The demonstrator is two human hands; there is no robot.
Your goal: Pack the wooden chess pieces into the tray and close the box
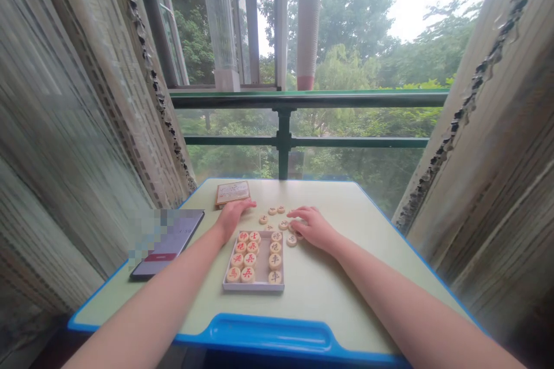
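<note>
A shallow white box (pixel 259 283) lies on the pale table (pixel 329 294), holding several round wooden chess pieces (pixel 246 259) with red and dark characters. More loose pieces (pixel 273 214) lie scattered just beyond the box. My left hand (pixel 231 216) rests on the table past the box's far left corner, fingers stretched toward the loose pieces, holding nothing that I can see. My right hand (pixel 312 227) lies flat to the right of the box, its fingers spread over some loose pieces.
A box lid (pixel 232 192) lies at the table's far left. A phone (pixel 169 244) sits at the left edge. The table has a blue rim with a tray groove (pixel 270 332) in front. Behind are a green railing (pixel 303 99), a window and curtains on both sides.
</note>
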